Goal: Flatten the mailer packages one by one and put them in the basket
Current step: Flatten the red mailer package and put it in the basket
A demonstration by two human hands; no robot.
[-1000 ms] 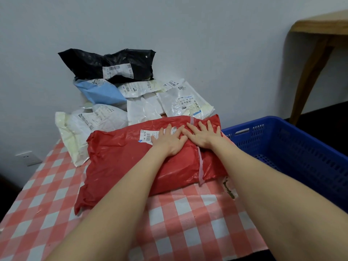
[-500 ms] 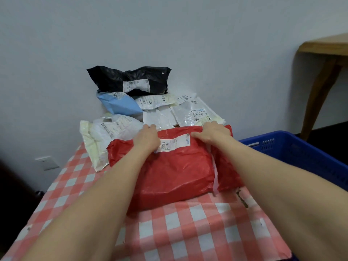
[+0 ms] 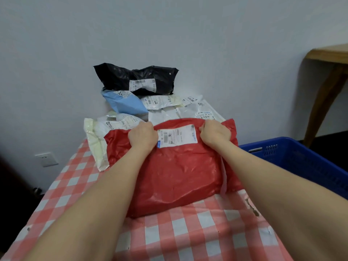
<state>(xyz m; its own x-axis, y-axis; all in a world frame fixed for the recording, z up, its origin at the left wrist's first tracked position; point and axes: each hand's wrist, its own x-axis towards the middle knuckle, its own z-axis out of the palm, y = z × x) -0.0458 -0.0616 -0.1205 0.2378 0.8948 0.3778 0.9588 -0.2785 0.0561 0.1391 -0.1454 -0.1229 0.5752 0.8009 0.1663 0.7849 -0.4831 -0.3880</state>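
Red mailer [image 3: 173, 176]: lying on the checked worktop [image 3: 188, 232], just beside the blue basket [image 3: 301, 162].
Left hand [image 3: 143, 135]: gripping the mailer's far edge, left of the label [image 3: 177, 137].
Right hand [image 3: 214, 135]: gripping the same edge, right of the label.
Change: both hands were pressing flat a second ago; now they are grabbing.
Meaning: flattening is probably ending; lifting into the basket is likely coming.

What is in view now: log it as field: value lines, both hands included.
left hand: grips the red mailer at its far edge, left of its label
right hand: grips the same edge, right of the label
red mailer: puffy, lying on the checked tablecloth
pile behind: black mailer, blue mailer, white mailers
basket: blue, right of the red mailer
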